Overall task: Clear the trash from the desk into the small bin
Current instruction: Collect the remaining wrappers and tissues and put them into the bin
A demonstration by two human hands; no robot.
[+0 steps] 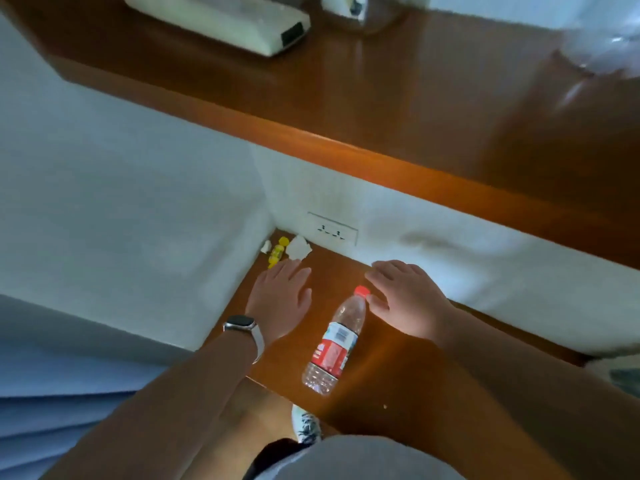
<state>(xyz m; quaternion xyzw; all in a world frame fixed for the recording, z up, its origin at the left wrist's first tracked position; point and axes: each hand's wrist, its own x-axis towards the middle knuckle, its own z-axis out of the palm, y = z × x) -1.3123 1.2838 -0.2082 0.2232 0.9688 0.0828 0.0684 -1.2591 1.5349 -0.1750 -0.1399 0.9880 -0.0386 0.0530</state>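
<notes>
A clear plastic bottle [334, 342] with a red cap and red label lies on its side on the brown desk [374, 386]. My left hand [282, 299] rests flat on the desk to the bottle's left, fingers spread, holding nothing. On the other side, by the bottle's cap, lies my right hand [403, 299], flat too, its thumb close to the cap. In the desk's far corner sit a crumpled white tissue [298, 248], small yellow pieces [277, 252] and a tiny white scrap [266, 246]. No small bin can be made out for sure.
A brown shelf [346, 98] runs above the desk, carrying a white device [221, 19] and a pale container [349, 8]. A blurred clear plastic bag [609, 39] shows at top right. A wall socket [332, 230] sits behind the desk. White walls close off the left and back.
</notes>
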